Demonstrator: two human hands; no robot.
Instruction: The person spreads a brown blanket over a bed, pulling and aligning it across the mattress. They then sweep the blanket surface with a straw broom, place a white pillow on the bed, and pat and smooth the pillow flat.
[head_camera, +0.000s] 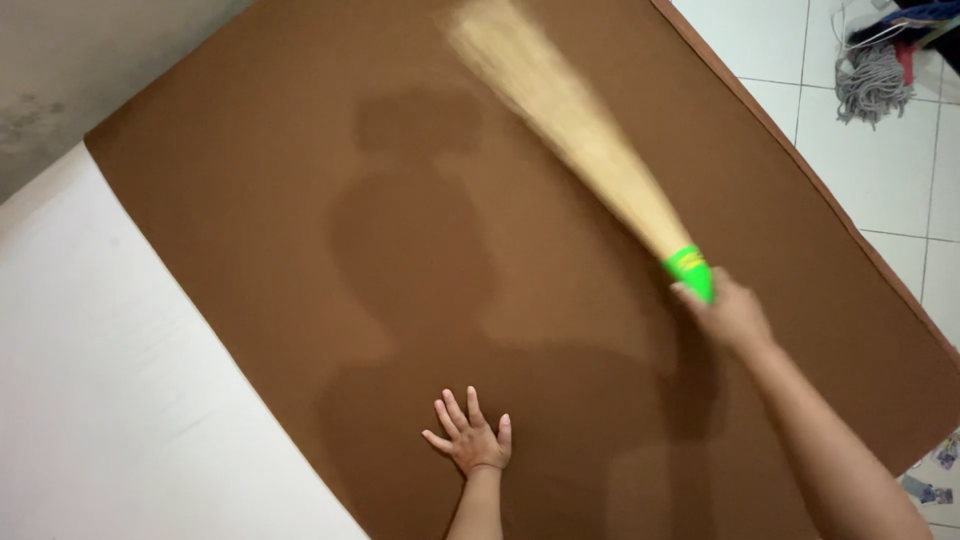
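Broom (560, 120) of pale straw bristles, blurred, lying slantwise over the upper middle of a brown mattress (250, 200); its bright green handle (690, 272) points down and to the right. Right hand (728, 312) — arm stretched forward from the lower right corner, wrist straight — has its fingers wrapped tight around the green handle's lower end. Left hand (470, 437) rests palm-down on the brown surface near the bottom edge, forearm rising straight from below, fingers spread wide apart and thumb out to the side, gripping nothing. The person's shadow falls across the mattress centre. White sheeted bed (90, 380) adjoins on the left; white floor tiles (900, 190) and a grey mop head (872, 82) — upper right.
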